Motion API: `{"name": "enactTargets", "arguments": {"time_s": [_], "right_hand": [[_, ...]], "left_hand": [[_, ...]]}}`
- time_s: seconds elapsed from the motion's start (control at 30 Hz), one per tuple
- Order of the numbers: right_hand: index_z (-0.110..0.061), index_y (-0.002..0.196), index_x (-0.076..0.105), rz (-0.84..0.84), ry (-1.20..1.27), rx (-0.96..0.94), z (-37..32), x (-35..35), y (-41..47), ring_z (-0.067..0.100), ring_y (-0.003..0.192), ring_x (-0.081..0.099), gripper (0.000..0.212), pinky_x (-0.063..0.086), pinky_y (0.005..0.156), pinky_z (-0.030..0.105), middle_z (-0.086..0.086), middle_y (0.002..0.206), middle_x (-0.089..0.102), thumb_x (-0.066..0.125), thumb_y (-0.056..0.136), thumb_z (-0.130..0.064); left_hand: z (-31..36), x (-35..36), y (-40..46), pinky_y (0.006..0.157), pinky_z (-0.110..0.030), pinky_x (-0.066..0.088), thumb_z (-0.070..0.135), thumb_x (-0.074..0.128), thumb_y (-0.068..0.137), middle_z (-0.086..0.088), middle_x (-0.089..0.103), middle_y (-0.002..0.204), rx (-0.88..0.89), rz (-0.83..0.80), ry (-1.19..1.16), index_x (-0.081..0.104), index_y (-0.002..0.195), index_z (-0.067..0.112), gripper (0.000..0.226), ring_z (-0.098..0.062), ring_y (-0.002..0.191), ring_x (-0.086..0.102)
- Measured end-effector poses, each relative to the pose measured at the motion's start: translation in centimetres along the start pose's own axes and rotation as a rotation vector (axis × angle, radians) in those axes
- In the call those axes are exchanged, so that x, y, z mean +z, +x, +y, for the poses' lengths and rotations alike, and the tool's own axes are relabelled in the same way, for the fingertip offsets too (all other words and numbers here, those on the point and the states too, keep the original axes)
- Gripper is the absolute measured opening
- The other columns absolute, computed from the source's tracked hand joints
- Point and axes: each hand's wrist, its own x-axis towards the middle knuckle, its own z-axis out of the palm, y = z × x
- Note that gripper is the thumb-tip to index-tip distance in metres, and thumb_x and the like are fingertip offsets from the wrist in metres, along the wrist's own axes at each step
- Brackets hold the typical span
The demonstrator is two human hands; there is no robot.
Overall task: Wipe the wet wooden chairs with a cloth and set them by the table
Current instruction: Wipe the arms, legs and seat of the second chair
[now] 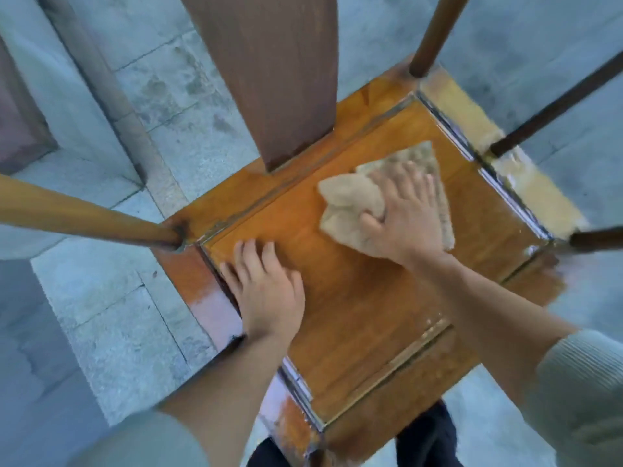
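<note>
I have bare seat panel (354,298) to pass over between my left hand (269,291) and the cloth (344,203). The back splat (269,79) blocks the far edge and a rail (84,217) bars the left. Blurred dark spindles (556,109) seem to fence the right.

On the chair seat (354,298) I see my right hand (404,214) pressing the tan cloth (340,197) at one o'clock, my left hand (269,291) flat at eight.

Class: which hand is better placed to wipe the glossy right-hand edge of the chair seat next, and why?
Right: the right hand presses the cloth beside that edge; the left hand lies bare on the seat, farther away.
</note>
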Motion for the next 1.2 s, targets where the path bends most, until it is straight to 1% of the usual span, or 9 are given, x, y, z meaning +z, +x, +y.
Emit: {"name": "enactTargets", "arguments": {"time_s": [0.17, 0.33, 0.47, 0.53, 0.63, 0.8, 1.0, 1.1, 1.2], "right_hand": [[-0.024, 0.158, 0.032, 0.053, 0.012, 0.473, 0.3, 1.3, -7.2, 0.032, 0.158, 0.004, 0.082, 0.000, 0.127, 0.054, 0.008, 0.168, 0.026, 0.030, 0.086, -0.064], [-0.022, 0.152, 0.047, 0.026, 0.032, 0.062, -4.9, 3.9, -14.5, 0.039, 0.156, 0.016, 0.084, 0.007, 0.126, 0.058, 0.010, 0.161, 0.042, 0.048, 0.077, -0.061], [-0.025, 0.150, 0.052, 0.040, 0.088, -0.124, -2.8, 4.1, -15.5, 0.034, 0.157, 0.018, 0.076, 0.011, 0.126, 0.056, 0.004, 0.161, 0.042, 0.041, 0.088, -0.067], [-0.024, 0.148, 0.053, 0.087, 0.062, 0.001, -0.5, 3.5, -17.4, 0.034, 0.156, 0.020, 0.076, 0.012, 0.127, 0.055, 0.005, 0.160, 0.044, 0.041, 0.089, -0.070], [-0.023, 0.152, 0.049, 0.150, 0.053, 0.395, 0.4, 3.1, -21.3, 0.035, 0.156, 0.019, 0.077, 0.013, 0.126, 0.057, 0.006, 0.162, 0.040, 0.053, 0.086, -0.063], [-0.013, 0.152, 0.048, 0.139, 0.118, 0.711, -8.7, 5.1, -23.5, 0.038, 0.156, 0.020, 0.082, 0.011, 0.127, 0.056, 0.011, 0.163, 0.037, 0.054, 0.083, -0.057], [-0.004, 0.149, 0.049, 0.080, 0.060, 0.668, -9.5, 4.9, -23.8, 0.044, 0.152, 0.025, 0.089, 0.017, 0.123, 0.058, 0.020, 0.156, 0.042, 0.060, 0.078, -0.055], [-0.005, 0.149, 0.050, -0.036, 0.037, 0.624, -9.6, 4.1, -24.5, 0.044, 0.147, 0.034, 0.088, 0.021, 0.121, 0.057, 0.019, 0.151, 0.047, 0.058, 0.079, -0.058], [-0.010, 0.140, 0.059, -0.112, 0.051, 0.377, -8.7, 2.9, -27.4, 0.039, 0.134, 0.049, 0.079, 0.023, 0.120, 0.054, 0.013, 0.138, 0.058, 0.062, 0.080, -0.062]], "left_hand": [[2.7, -0.3, 5.8, 0.123, -0.050, 0.010, 0.028, 0.038, 0.092, -0.007, 0.021, 0.164, 0.518, -0.195, 0.105, 0.031, 0.153, 0.011, 0.064, -0.025, 0.152, 0.010], [3.5, -0.1, 7.6, 0.122, -0.049, 0.013, 0.026, 0.038, 0.089, -0.013, 0.027, 0.161, 0.611, -0.180, 0.154, 0.036, 0.150, 0.008, 0.063, -0.030, 0.150, 0.018], [2.9, -1.0, 8.8, 0.118, -0.055, 0.024, 0.017, 0.051, 0.093, -0.024, 0.033, 0.154, 0.724, -0.183, 0.261, 0.039, 0.145, 0.000, 0.056, -0.039, 0.145, 0.026], [3.4, -1.5, 9.0, 0.116, -0.056, 0.026, 0.013, 0.054, 0.091, -0.027, 0.035, 0.151, 0.760, -0.191, 0.275, 0.042, 0.141, -0.005, 0.055, -0.041, 0.143, 0.029], [5.5, -1.7, 9.1, 0.117, -0.055, 0.025, 0.009, 0.056, 0.089, -0.025, 0.037, 0.151, 0.828, -0.218, 0.286, 0.046, 0.138, -0.007, 0.053, -0.040, 0.143, 0.030], [9.9, -0.2, 10.2, 0.123, -0.050, 0.014, 0.015, 0.053, 0.093, -0.019, 0.032, 0.156, 1.000, -0.279, 0.184, 0.042, 0.143, -0.002, 0.054, -0.033, 0.148, 0.022], [12.3, 1.1, 11.2, 0.122, -0.053, 0.017, 0.019, 0.052, 0.092, -0.019, 0.033, 0.154, 1.347, -0.305, 0.168, 0.043, 0.142, 0.001, 0.054, -0.032, 0.148, 0.023], [12.3, 1.5, 11.2, 0.122, -0.054, 0.016, 0.025, 0.051, 0.091, -0.018, 0.031, 0.155, 1.388, -0.329, 0.222, 0.043, 0.141, 0.003, 0.055, -0.031, 0.149, 0.021], [12.5, 1.4, 11.0, 0.121, -0.056, 0.016, 0.025, 0.049, 0.090, -0.020, 0.031, 0.154, 1.346, -0.332, 0.234, 0.042, 0.139, 0.001, 0.055, -0.034, 0.148, 0.021]]}}
